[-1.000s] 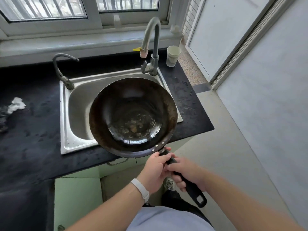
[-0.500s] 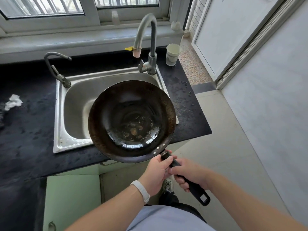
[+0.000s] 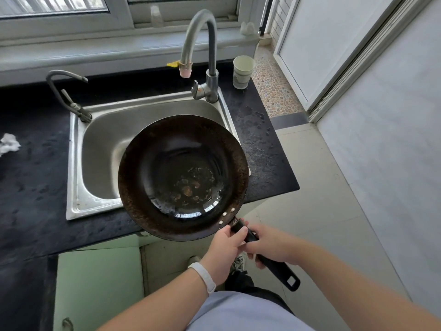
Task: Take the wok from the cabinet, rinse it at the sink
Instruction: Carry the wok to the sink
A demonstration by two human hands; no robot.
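Observation:
A dark, round wok (image 3: 182,177) with brown residue and a little water in its bottom hangs over the front right part of the steel sink (image 3: 100,144). Its black handle points toward me. My left hand (image 3: 225,249), with a white wristband, grips the handle close to the wok's rim. My right hand (image 3: 272,247) grips the handle just behind it. The tall grey faucet (image 3: 200,51) arches over the sink's back right corner, and no water runs from its spout.
A paper cup (image 3: 243,71) stands on the black counter (image 3: 31,187) right of the faucet. A smaller tap (image 3: 66,94) rises at the sink's back left. Crumpled white paper (image 3: 8,144) lies at far left. Pale green cabinet fronts (image 3: 95,283) sit below the counter.
The wok has come a little toward me and lower over the sink's front right edge. Both hands keep the same grip on the handle.

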